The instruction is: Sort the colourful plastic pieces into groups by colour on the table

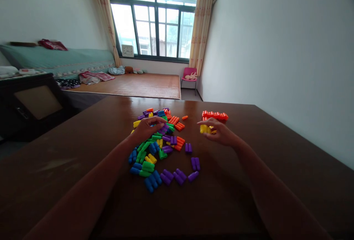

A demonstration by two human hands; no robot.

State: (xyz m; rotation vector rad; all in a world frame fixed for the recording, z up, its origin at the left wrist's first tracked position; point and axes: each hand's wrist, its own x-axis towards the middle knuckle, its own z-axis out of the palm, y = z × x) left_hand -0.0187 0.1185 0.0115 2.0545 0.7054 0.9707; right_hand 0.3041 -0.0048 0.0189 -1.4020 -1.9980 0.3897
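Observation:
Colourful plastic pieces lie in a loose pile left of the table's middle. Over its upper part is my left hand (148, 127), fingers closed round a purple piece (164, 129). To the right, my right hand (218, 132) has its fingers around a yellow piece (204, 129). Just beyond that hand lies a row of joined orange pieces (215, 115). Purple pieces (179, 176) curve along the near right side of the pile, beside a blue block (153, 181). Green pieces (148, 166) and yellow ones (151, 159) sit at the near left.
The brown table (221, 203) spans the foreground. Beyond it stand a low bed (149, 83) and a pink chair (189, 74) under a window. A dark cabinet (33, 103) is at the left, a white wall (276, 48) at the right.

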